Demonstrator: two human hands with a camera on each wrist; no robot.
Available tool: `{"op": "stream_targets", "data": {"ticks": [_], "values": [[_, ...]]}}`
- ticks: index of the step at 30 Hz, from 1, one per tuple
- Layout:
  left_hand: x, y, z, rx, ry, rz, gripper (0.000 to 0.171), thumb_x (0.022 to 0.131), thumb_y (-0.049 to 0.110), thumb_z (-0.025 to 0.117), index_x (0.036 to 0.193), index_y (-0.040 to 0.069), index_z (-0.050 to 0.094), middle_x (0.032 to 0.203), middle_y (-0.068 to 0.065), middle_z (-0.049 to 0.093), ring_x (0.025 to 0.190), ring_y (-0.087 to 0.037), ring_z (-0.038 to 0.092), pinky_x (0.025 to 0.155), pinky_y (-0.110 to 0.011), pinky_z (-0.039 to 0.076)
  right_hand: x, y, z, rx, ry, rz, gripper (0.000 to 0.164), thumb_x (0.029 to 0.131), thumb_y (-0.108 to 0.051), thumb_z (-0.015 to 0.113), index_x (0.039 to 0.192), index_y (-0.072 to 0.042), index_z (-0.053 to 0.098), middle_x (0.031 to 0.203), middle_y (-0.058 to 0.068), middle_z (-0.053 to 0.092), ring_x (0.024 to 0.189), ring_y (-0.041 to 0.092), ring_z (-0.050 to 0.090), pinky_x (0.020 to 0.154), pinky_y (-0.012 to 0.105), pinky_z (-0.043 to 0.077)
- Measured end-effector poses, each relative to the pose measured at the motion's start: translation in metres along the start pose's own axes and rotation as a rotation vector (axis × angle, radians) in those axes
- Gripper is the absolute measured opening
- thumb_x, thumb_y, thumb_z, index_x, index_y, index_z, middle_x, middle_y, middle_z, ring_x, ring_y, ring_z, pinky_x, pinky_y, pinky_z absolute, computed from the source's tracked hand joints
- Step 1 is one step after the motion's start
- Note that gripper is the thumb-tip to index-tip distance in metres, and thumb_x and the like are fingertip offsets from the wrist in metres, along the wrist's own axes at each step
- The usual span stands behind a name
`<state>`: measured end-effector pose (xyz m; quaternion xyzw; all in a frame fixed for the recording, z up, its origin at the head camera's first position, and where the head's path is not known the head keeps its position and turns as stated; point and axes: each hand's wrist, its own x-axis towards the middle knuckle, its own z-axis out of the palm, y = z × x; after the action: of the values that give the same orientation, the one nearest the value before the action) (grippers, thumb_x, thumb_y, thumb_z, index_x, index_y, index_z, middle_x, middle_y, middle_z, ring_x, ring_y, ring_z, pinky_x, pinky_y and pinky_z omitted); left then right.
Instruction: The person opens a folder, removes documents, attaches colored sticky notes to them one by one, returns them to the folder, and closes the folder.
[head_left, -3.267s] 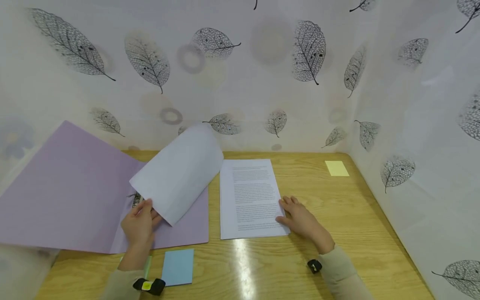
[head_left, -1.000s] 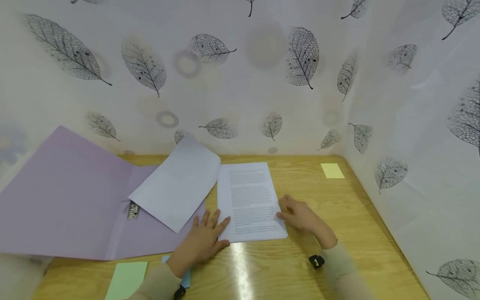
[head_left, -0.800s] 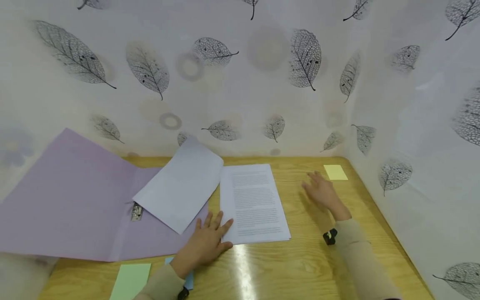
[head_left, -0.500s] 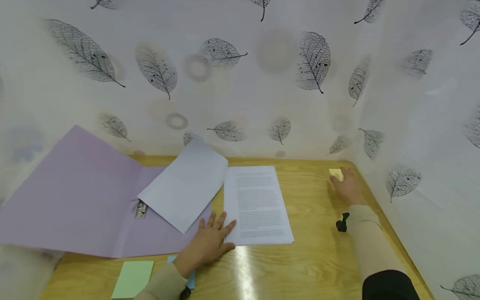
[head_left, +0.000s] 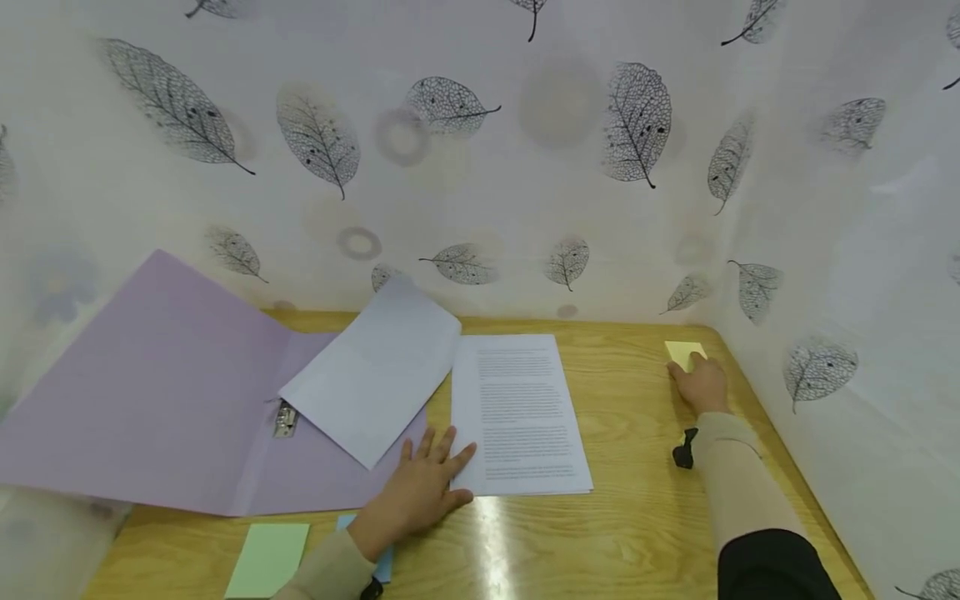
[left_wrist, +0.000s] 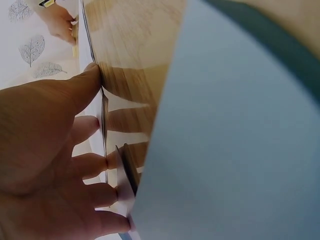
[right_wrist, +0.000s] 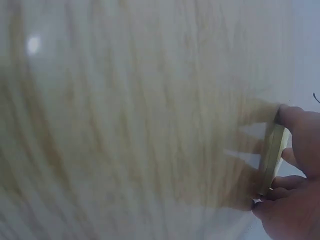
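Note:
My left hand (head_left: 416,492) lies with fingers spread over the lower left edge of a stack of printed paper (head_left: 521,417) and the near right corner of an open purple folder (head_left: 150,400). At the far right of the table, my right hand (head_left: 703,387) grips a small pad of yellow sticky notes (head_left: 681,350), thumb on its left side and a finger on its top. The right wrist view shows the pad's edge (right_wrist: 272,152) between the fingertips. A white sheet (head_left: 375,371) lies askew on the folder, beside its metal clip (head_left: 285,419).
Green sticky notes (head_left: 267,558) lie at the near left edge. Blue notes (head_left: 385,567) are partly hidden under my left wrist. A leaf-patterned curtain (head_left: 525,167) stands behind and to the right of the wooden table (head_left: 622,542).
My left hand let go of the lifted white sheet and came down on the stack's left edge. My right hand left the stack's right edge, reached far right and took hold of the yellow pad.

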<state>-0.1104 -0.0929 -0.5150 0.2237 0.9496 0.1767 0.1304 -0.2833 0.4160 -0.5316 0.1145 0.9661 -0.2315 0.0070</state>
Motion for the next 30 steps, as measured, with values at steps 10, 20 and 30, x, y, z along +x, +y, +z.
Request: {"op": "stream_targets", "data": {"ticks": [10, 20, 30], "values": [[-0.002, -0.001, 0.002, 0.039, 0.015, 0.014, 0.069, 0.102, 0.054, 0.061, 0.161, 0.022, 0.045, 0.17, -0.022, 0.03, 0.155, -0.058, 0.025, 0.12, -0.08, 0.026, -0.021, -0.016, 0.01, 0.056, 0.163, -0.024, 0.067, 0.1, -0.034, 0.061, 0.142, 0.017, 0.053, 0.15, 0.043, 0.045, 0.132, 0.068, 0.043, 0.115, 0.072, 0.036], [0.001, 0.001, 0.002, 0.088, 0.027, 0.012, 0.07, 0.101, 0.057, 0.061, 0.16, 0.023, 0.047, 0.169, -0.021, 0.034, 0.154, -0.056, 0.03, 0.12, -0.077, 0.03, -0.059, -0.058, 0.027, 0.049, 0.119, -0.215, 0.062, 0.102, -0.037, 0.064, 0.136, 0.014, 0.061, 0.14, 0.039, 0.058, 0.119, 0.063, 0.053, 0.101, 0.073, 0.046], [0.009, 0.0, -0.008, 0.024, 0.087, 0.051, 0.065, 0.103, 0.054, 0.06, 0.154, 0.014, 0.055, 0.162, -0.029, 0.043, 0.149, -0.055, 0.041, 0.12, -0.072, 0.035, -0.115, -0.125, 0.047, 0.132, 0.096, -0.292, 0.052, 0.097, -0.033, 0.073, 0.126, 0.01, 0.07, 0.143, 0.036, 0.059, 0.124, 0.06, 0.057, 0.107, 0.07, 0.045]]}}
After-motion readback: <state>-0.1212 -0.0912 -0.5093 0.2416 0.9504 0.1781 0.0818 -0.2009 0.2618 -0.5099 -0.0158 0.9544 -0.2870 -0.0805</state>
